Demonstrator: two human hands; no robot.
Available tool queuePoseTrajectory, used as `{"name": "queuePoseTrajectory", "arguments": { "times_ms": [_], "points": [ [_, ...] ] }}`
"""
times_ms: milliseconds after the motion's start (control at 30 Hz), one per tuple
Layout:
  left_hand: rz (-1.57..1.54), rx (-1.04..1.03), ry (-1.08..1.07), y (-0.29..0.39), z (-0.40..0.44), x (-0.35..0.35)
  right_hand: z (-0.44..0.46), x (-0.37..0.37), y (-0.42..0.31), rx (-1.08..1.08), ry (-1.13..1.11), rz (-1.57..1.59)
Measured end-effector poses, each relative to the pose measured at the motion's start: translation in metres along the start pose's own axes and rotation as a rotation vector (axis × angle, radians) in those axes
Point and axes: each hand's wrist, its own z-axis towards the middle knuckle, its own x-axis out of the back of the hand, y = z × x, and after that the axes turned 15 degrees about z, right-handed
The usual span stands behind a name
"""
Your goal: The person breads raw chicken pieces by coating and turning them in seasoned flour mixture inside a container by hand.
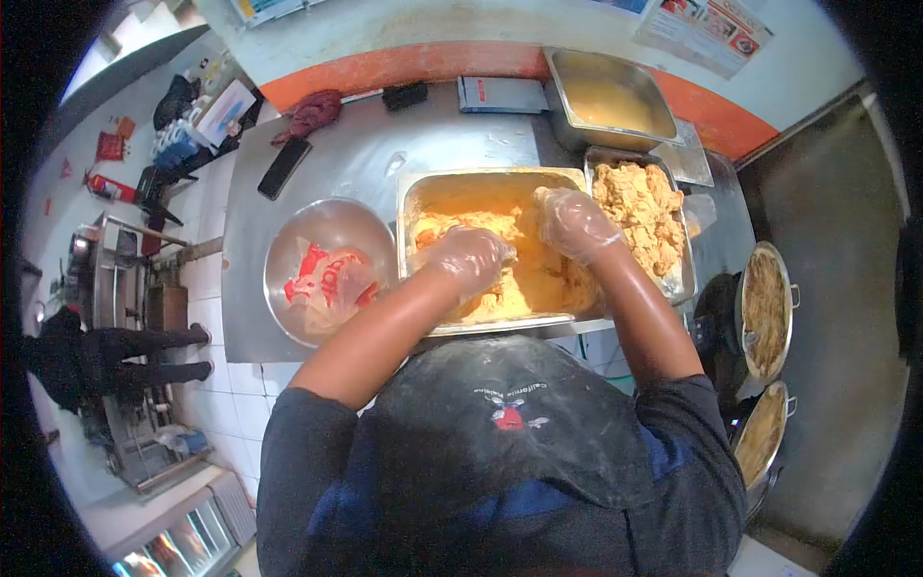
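A deep steel pan (452, 183) of yellowish flour-like coating lies in front of me, with lumpy coated pieces (495, 300) in it. Both hands wear clear plastic gloves dusted with coating. My left hand (469, 260) is inside the pan at its left half, fingers curled; what they close round is hidden. At the pan's right half, my right hand (580, 227) has its fingers bent together near the far wall, and any piece in them cannot be made out. Beside the pan on the right, a smaller steel tray (688, 274) is heaped with coated pieces (636, 212).
Left of the pan stands a steel bowl (288, 236) holding a red-printed plastic bag (332, 274). Behind are a phone (285, 168), a maroon cloth (312, 113) and a pan of yellowish liquid (615, 106). Two round pots (766, 308) (762, 433) stand right. A person (87, 356) is far left.
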Motion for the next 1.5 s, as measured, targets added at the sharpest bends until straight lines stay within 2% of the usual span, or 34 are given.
{"name": "queuePoseTrajectory", "arguments": {
  "times_ms": [33, 67, 133, 167, 200, 267, 333, 400, 467, 533, 567, 633, 667, 733, 800, 833, 867, 900, 967, 1033, 1100, 1167, 1233, 1267, 1300, 1333, 1367, 1433, 1500],
  "points": [
    [-0.178, 0.066, -0.004, -0.001, -0.003, 0.002, -0.007, 0.007, -0.009, -0.011, 0.003, 0.006],
    [-0.172, 0.060, -0.014, -0.001, 0.000, 0.002, -0.014, 0.012, -0.017, -0.016, -0.050, 0.002],
    [0.180, -0.035, -0.044, -0.001, 0.009, -0.001, -0.026, 0.000, -0.015, -0.031, -0.101, 0.007],
    [0.187, -0.041, -0.047, 0.004, 0.010, -0.004, -0.028, -0.017, -0.004, 0.030, -0.113, -0.038],
    [0.230, 0.005, 0.010, 0.011, 0.011, -0.011, -0.030, -0.026, 0.002, 0.093, -0.125, -0.085],
    [0.272, 0.052, 0.069, 0.018, 0.018, -0.023, -0.026, -0.032, -0.005, 0.055, -0.099, -0.011],
    [0.098, 0.122, 0.265, 0.022, 0.024, -0.032, -0.022, -0.028, -0.019, 0.021, -0.080, 0.066],
    [0.142, 0.118, 0.196, 0.021, 0.027, -0.032, -0.023, -0.014, -0.028, -0.035, -0.353, -0.129],
    [0.191, 0.108, 0.128, 0.021, 0.026, -0.026, -0.023, -0.008, -0.025, -0.080, -0.361, -0.119],
    [0.152, 0.174, 0.254, 0.013, 0.006, -0.008, -0.026, 0.009, -0.031, -0.124, -0.369, -0.108],
    [0.157, 0.170, 0.250, 0.007, -0.004, -0.001, -0.032, 0.025, -0.040, -0.144, -0.294, -0.009],
    [-0.184, 0.107, 0.390, -0.006, -0.021, 0.004, -0.040, 0.025, -0.042, -0.171, -0.224, 0.099],
    [-0.438, 0.019, 0.475, -0.013, -0.026, 0.000, -0.044, 0.015, -0.036, -0.286, -0.085, 0.465],
    [-0.445, -0.015, 0.516, -0.025, -0.018, -0.016, -0.045, -0.010, -0.026, -0.397, 0.067, 0.831],
    [-0.454, -0.046, 0.562, -0.030, -0.006, -0.034, -0.044, -0.033, -0.018, 0.019, 0.204, 0.806],
    [-0.617, 0.020, 0.474, -0.025, -0.001, -0.040, -0.045, -0.030, -0.022, 0.020, 0.203, 0.808],
    [-0.779, 0.087, 0.384, -0.022, 0.003, -0.045, -0.048, -0.023, -0.027, -0.008, 0.100, 0.796],
    [-0.780, 0.089, 0.383, -0.018, 0.003, -0.046, -0.050, -0.020, -0.031, -0.037, -0.004, 0.783],
    [-0.983, 0.022, 0.210, -0.009, 0.002, -0.047, -0.050, -0.024, -0.041, -0.118, -0.073, 0.673],
    [-0.977, 0.126, 0.061, -0.003, 0.012, -0.055, -0.050, -0.005, -0.068, -0.242, -0.232, 0.458],
    [-0.919, 0.062, 0.096, 0.000, 0.009, -0.051, -0.050, -0.003, -0.074, -0.299, -0.314, 0.373],
    [-0.771, -0.028, 0.153, -0.010, 0.017, -0.062, -0.047, -0.037, -0.051, -0.339, -0.193, 0.337],
    [-0.320, -0.094, 0.096, -0.020, 0.002, -0.044, -0.044, -0.038, -0.047, -0.327, -0.157, 0.334],
    [-0.323, -0.095, 0.098, -0.021, -0.011, -0.035, -0.043, -0.038, -0.047, -0.311, -0.120, 0.331],
    [-0.374, -0.015, 0.251, -0.019, -0.030, -0.026, -0.045, -0.036, -0.048, -0.309, -0.122, 0.328],
    [-0.423, 0.066, 0.403, -0.020, -0.042, -0.024, -0.052, -0.031, -0.052, -0.211, -0.009, 0.287],
    [-0.428, 0.069, 0.404, -0.025, -0.048, -0.028, -0.056, -0.023, -0.053, -0.112, 0.101, 0.246],
    [-0.335, 0.148, 0.561, -0.033, -0.057, -0.036, -0.054, 0.009, -0.050, -0.118, 0.006, 0.200],
    [-0.394, 0.149, 0.527, -0.028, -0.069, -0.031, -0.050, 0.025, -0.029, -0.124, -0.089, 0.150]
  ]
}}
